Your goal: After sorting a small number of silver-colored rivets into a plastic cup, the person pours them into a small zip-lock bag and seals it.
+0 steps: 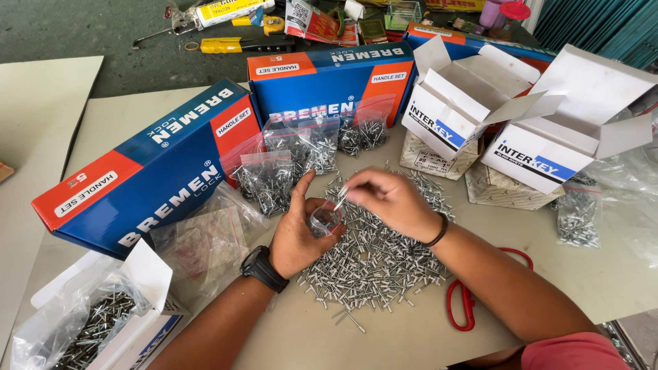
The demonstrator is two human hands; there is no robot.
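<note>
Currently, head view, the only one: both hands work over a loose pile of blind rivets (373, 257) spread on the table (411, 336). Left hand (298, 229) is cupped, palm toward the body, its fingers (302, 186) curled around a small clear zip bag (325, 218) whose mouth is held open. Right hand (387, 200) sits just beside it, thumb and forefinger pressed together on what looks like one or a few rivets at the bag's mouth — the exact count is too small to tell. A dark band sits on the right wrist, a black watch (262, 268) on the left.

Step in hand, as I judge it: portioning rivets from the pile into the small bag. The bag looks nearly empty, so this bag is at an early stage of filling.

Next move calls for keeping the bag's mouth spread with the left fingers while the right lets go cleanly inside it, then returning to the pile, which lies directly beneath both hands.

Surroundings: filled rivet bags (301, 154) are stacked behind the hands against a blue and red box (329, 82); a second such box (147, 171) lies to the left. Two opened white cartons (456, 109) stand to the right — flaps up. A stack of empty clear bags (205, 236) lies by the left forearm, red-handled scissors (462, 301) under the right forearm, and another carton of rivets (96, 322) at bottom left.
</note>
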